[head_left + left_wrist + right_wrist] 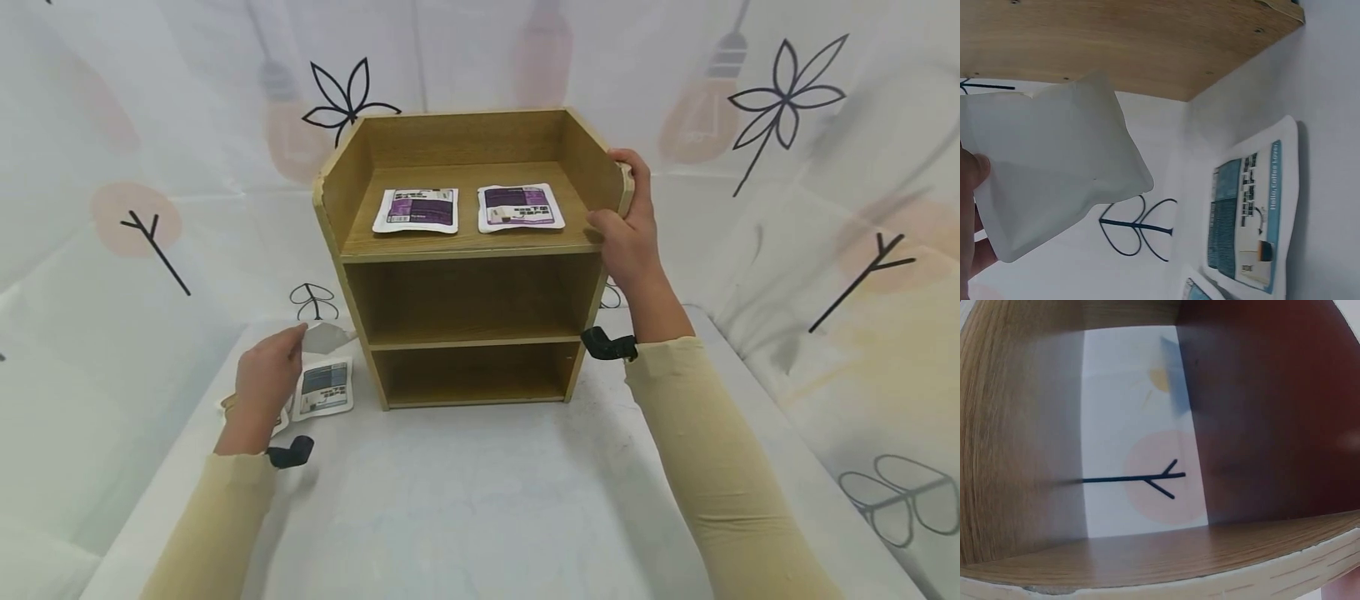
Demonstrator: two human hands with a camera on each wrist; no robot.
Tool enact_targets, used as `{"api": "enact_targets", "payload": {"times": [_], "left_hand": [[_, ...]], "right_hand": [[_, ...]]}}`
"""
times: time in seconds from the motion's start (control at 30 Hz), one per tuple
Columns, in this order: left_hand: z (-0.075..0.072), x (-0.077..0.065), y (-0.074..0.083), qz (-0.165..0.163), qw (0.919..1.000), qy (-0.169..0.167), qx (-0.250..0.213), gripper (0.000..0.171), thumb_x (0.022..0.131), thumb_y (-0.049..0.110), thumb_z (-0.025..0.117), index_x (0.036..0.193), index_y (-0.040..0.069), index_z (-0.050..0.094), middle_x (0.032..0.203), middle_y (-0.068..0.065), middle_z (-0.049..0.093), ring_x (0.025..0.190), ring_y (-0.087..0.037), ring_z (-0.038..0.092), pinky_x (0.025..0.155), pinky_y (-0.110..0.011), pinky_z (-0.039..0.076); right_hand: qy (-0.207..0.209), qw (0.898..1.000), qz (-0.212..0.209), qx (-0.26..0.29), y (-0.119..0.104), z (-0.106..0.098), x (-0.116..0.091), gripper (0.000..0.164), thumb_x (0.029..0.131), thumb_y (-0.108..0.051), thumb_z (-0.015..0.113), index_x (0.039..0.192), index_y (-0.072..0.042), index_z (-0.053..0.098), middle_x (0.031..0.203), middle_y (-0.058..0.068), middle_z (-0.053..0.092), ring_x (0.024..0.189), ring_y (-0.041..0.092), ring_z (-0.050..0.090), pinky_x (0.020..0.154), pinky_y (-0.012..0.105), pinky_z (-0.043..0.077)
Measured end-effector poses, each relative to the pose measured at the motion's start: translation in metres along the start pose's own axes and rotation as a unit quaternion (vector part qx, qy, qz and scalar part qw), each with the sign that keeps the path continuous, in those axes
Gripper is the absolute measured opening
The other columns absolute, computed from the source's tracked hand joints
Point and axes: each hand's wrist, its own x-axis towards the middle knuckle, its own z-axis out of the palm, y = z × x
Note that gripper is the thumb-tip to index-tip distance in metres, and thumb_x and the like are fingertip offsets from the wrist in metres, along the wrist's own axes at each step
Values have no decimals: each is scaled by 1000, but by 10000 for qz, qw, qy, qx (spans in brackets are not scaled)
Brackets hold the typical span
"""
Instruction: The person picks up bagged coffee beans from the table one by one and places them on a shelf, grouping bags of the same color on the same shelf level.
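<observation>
My left hand (266,375) pinches a flat white coffee packet (1054,156) by its edge, plain side showing in the left wrist view, beside the shelf's lower left. With my right hand (630,229) I grip the upper right side panel of a small wooden shelf (472,343). On its top level lie two purple-labelled coffee packets, a left packet (422,210) and a right packet (520,207), side by side. A blue-labelled packet (324,387) lies on the table left of the shelf. Another packet (281,421) is partly hidden by my left wrist.
The shelf stands on a white-covered table (465,492), its two lower compartments (472,296) facing me. A printed white sheet (465,58) hangs behind and along the sides. In the right wrist view, wooden panels (1016,444) surround an opening onto that sheet.
</observation>
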Motion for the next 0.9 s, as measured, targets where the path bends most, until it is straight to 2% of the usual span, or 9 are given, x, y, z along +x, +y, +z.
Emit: {"api": "enact_targets", "payload": {"times": [0.1,0.3,0.53,0.73,0.9], "left_hand": [[-9,0,3,58,9998,202,16,22,94,2,58,114,3,67,105,-19,72,93,-36,70,76,-45,58],[-28,-1,9,122,9996,263,-51,23,93,0,58,114,1,66,103,-20,72,91,-37,70,73,-46,58],[-44,-1,14,232,9982,516,-181,23,92,-3,58,112,0,68,103,-21,72,92,-38,70,74,-46,58],[-56,-2,19,336,9967,692,-277,22,91,-3,59,110,-1,69,102,-21,72,90,-38,71,72,-47,58],[-63,-4,21,395,9950,847,-357,21,91,-3,59,109,0,70,102,-20,73,89,-38,71,72,-48,58]], "right_hand": [[6,10000,-25,-55,0,-1,0,68,84,1,44,137,-41,37,137,-4,36,119,18,39,92,33,36],[-61,9998,-57,-190,0,-2,1,66,85,0,44,136,-41,36,138,-4,35,120,18,39,93,34,36],[-219,9984,78,-516,-3,-8,4,67,86,-4,48,138,-44,34,139,-2,35,123,18,39,96,39,38],[-385,9992,-29,62,-8,-11,9,65,86,-10,51,142,-40,36,144,-4,35,122,21,41,95,38,38],[-341,9989,12,328,-11,-7,14,57,87,-16,55,139,-37,44,152,-7,30,132,23,37,104,40,36]]}}
